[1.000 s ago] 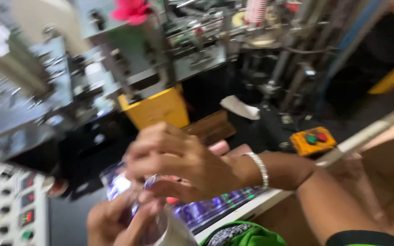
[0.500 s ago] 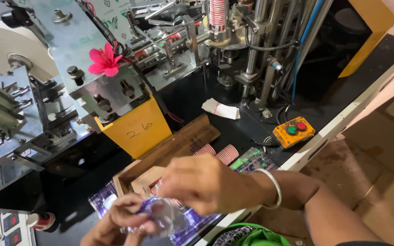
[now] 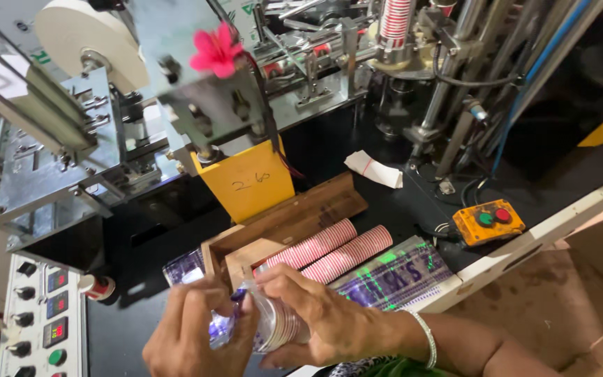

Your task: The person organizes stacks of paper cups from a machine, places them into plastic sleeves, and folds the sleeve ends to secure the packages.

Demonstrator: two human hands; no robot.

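Note:
Both my hands work at the bottom of the head view. My left hand (image 3: 193, 335) pinches the end of a clear plastic sleeve (image 3: 263, 328) that wraps a stack of red-and-white striped paper cups. My right hand (image 3: 315, 318), with a silver bangle on its wrist, grips the same sleeved stack from the right. Two more rows of striped paper cups (image 3: 336, 248) lie side by side just beyond my hands. They rest next to a wooden tray (image 3: 280, 223) and on a pile of printed plastic bags (image 3: 396, 276).
A cup-forming machine fills the back, with a large paper roll (image 3: 85, 38), a pink flower (image 3: 216, 49) and a yellow guard (image 3: 246, 181). An orange button box (image 3: 486, 222) sits at right, a control panel (image 3: 43, 314) at lower left, a folded paper blank (image 3: 373, 169) mid-table.
The camera has tilted down and steadied. My hands stay together on the sleeved cup stack, and the two cup rows behind them have come into plain view.

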